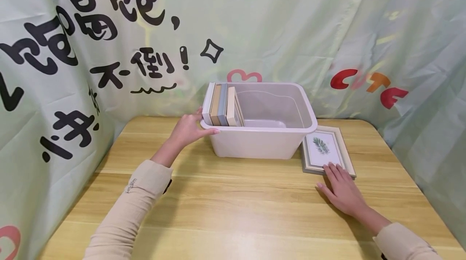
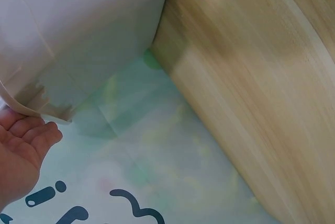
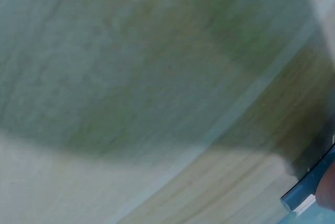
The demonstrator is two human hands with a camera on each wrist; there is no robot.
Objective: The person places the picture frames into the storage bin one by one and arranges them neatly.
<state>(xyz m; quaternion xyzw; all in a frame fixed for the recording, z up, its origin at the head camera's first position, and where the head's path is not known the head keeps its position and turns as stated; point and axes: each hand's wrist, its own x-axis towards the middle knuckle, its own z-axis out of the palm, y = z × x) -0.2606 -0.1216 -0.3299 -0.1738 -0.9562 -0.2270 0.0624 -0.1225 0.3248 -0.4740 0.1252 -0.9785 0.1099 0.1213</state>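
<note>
A pale grey-mauve plastic storage bin [image 1: 255,144] stands at the back of the table. My left hand [image 1: 185,129] grips its front left corner, thumb along the front rim and fingertips at the left side; the left wrist view has those fingers [image 2: 39,132] curled against the rim. Several picture frames [image 1: 221,106], white, tan, blue-grey and light wood, stand on edge in the bin's left end. Right of the bin lies a small stack of frames [image 1: 347,153], the top one holding a green leaf print [image 1: 322,145]. Fairly straight fingers of my right hand [image 1: 342,191] rest on the stack's near edge.
The wood-grain table [image 1: 233,207] has rounded back corners [image 1: 364,124]. A pale green printed curtain [image 1: 291,29] hangs close behind the bin and down both sides. The stack's back left part lies close beside the bin's right wall.
</note>
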